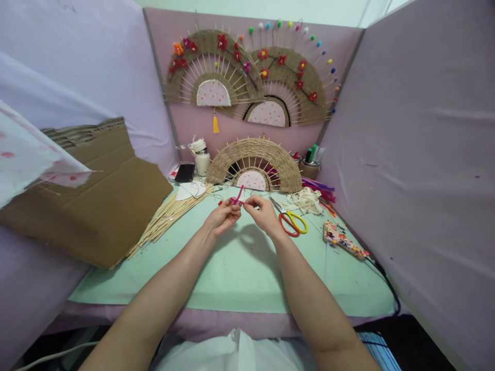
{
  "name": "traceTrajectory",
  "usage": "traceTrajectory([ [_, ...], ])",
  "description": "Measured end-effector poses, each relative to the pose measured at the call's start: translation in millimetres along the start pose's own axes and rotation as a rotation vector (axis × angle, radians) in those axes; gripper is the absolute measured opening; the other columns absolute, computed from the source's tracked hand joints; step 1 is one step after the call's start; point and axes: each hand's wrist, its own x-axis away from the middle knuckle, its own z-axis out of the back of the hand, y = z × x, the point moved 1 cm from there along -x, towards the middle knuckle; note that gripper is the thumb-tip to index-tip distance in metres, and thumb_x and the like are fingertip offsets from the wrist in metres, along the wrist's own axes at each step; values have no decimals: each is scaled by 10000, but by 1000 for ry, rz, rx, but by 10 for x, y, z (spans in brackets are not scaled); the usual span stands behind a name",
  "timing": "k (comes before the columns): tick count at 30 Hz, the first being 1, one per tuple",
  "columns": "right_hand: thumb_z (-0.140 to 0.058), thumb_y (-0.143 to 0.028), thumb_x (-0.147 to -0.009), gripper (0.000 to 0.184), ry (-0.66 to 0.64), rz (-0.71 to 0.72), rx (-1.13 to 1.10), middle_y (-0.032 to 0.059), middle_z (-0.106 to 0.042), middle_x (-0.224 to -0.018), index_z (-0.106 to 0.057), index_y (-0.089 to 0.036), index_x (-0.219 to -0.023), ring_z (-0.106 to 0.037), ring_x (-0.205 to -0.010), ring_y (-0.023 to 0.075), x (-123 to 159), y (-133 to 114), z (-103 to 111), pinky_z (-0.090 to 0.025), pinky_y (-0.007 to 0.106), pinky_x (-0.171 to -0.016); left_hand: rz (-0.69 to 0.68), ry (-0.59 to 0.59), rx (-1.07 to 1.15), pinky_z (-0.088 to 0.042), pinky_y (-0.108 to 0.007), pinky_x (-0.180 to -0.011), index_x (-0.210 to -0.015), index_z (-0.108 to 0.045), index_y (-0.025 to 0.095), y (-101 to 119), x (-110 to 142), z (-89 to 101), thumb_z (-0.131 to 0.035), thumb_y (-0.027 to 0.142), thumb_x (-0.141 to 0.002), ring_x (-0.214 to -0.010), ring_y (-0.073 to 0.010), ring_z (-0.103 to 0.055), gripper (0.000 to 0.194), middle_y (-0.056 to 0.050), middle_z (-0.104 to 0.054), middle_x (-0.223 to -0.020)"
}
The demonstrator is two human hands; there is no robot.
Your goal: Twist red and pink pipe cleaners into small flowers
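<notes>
Magenta pipe cleaner (240, 194), bent so that one end sticks up, is held between the two hands at the middle of the frame, above the pale green desk (232, 278). The left hand (224, 217) has its thumb and fingers closed on it, palm partly turned up; the right hand (264, 212) pinches its right-hand part, back of the hand upward. The fingertips are near each other, and both forearms reach in from the lower corners, slanting inward. Just beside the right hand lie scissors (293, 222) with one red and one yellow handle, blades toward the upper left. Farther right, a flower-patterned glue gun (343, 241) lies near the desk's right edge, its black cable (390, 286) running over that edge. Behind the hands, a twine-wrapped fan (253, 149) stands upright, with a heap of cream fabric scraps (306, 200) at its lower right and a cup of pens (310, 169) behind the heap. Left of the fan are a white bottle (201, 161), any marking on it too small to read, and a black phone (184, 173). Thin wooden sticks (164, 216) slant along the left side, beside a large cardboard sheet (96, 196) that overhangs the desk's left edge. Two flower-trimmed fans (181, 85) hang on the pink back panel (193, 123) at the top, and the desk's near edge crosses the lower frame beneath the forearms.
</notes>
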Motion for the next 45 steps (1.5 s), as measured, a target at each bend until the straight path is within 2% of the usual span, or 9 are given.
traceTrajectory([
  [3, -546, -279, -704, 133, -43, -55, -38, -18, -551, -645, -589, -156, -677, -467, -623, 104, 9, -16, -9, -365, 232, -614, 5, -3, 6, -361, -101, -489, -758, -524, 115, 2, 15, -15, -482, -103, -701, -538, -3, -444, 229, -37, -558, -791],
  [7, -569, -302, -676, 142, -146, -207, -126, -45, -496, -582, -569, -161, -663, -400, -549, 85, 24, -25, 22, -311, 222, -549, 22, -8, -7, -366, -102, -488, -769, -528, 115, -20, 32, -23, -488, -110, -689, -541, -3, -454, 242, -43, -569, -821],
  [11, -561, -287, -665, 129, -192, -288, -165, -42, -516, -601, -569, -158, -666, -402, -547, 81, 24, -10, 42, -321, 222, -558, 36, -16, -16, -367, -102, -483, -774, -533, 109, -31, 39, -28, -477, -111, -696, -535, 0, -455, 241, -39, -569, -821],
  [14, -572, -314, -695, 163, -74, -166, -68, -20, -546, -655, -584, -156, -732, -447, -597, 101, 11, -7, 33, -362, 239, -598, 16, -11, 21, -366, -102, -484, -764, -528, 111, -9, 33, -22, -460, -112, -712, -534, -4, -455, 239, -19, -542, -759],
  [17, -610, -311, -718, 203, 87, 79, 77, 15, -581, -785, -591, -165, -859, -491, -695, 128, 12, -38, 31, -403, 266, -683, 6, 4, 50, -371, -103, -487, -751, -517, 118, 14, 27, -18, -451, -111, -721, -539, -11, -460, 240, 2, -507, -703],
  [20, -609, -304, -768, 166, 107, 280, 199, 42, -586, -862, -620, -183, -882, -512, -781, 150, 26, -70, 31, -413, 293, -757, 8, 16, 45, -374, -102, -480, -756, -515, 125, 12, 27, -24, -462, -108, -718, -535, -17, -463, 242, 12, -498, -681],
  [23, -591, -312, -809, 139, 92, 387, 282, 49, -592, -864, -658, -202, -860, -524, -839, 170, 34, -56, 23, -408, 315, -794, 14, 21, 45, -379, -102, -472, -765, -513, 135, -7, 28, -34, -475, -102, -717, -543, -22, -477, 244, 6, -525, -704],
  [34, -541, -315, -858, 183, 93, 469, 472, 52, -618, -838, -687, -208, -885, -509, -839, 183, 35, 37, -11, -384, 332, -779, 13, 14, 43, -362, -101, -468, -743, -504, 138, -34, 2, 2, -488, -94, -723, -533, -25, -483, 233, 22, -506, -653],
  [45, -527, -296, -860, 173, 41, 383, 419, 65, -608, -880, -674, -211, -894, -493, -874, 199, 43, 29, -19, -367, 350, -812, -8, -2, 12, -346, -105, -472, -763, -523, 123, -62, -31, 41, -526, -77, -717, -542, -25, -486, 205, 15, -516, -660],
])
